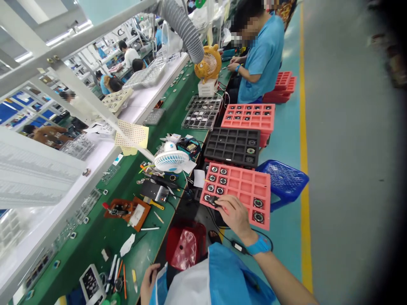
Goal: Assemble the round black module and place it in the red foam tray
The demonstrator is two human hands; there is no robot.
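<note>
My right hand [234, 215], with a blue wristband, reaches over the near left part of a pink compartment tray [243, 186]. Its thumb and fingers pinch a small dark round part [212, 201] at the tray's near left corner. Round metal-ringed parts [213, 178] sit in the left compartments, and two larger ones [258, 217] sit at the right. My left hand [150, 277] is low by the green bench's edge, its fingers curled; what it holds, if anything, is hidden.
A black tray [229, 146] and another pink tray [248, 118] lie beyond. The green bench [149, 250] holds tools and a white fan [171, 159]. Blue stool [286, 182] right, red stool [186, 248] below. A person in blue [262, 55] works farther up.
</note>
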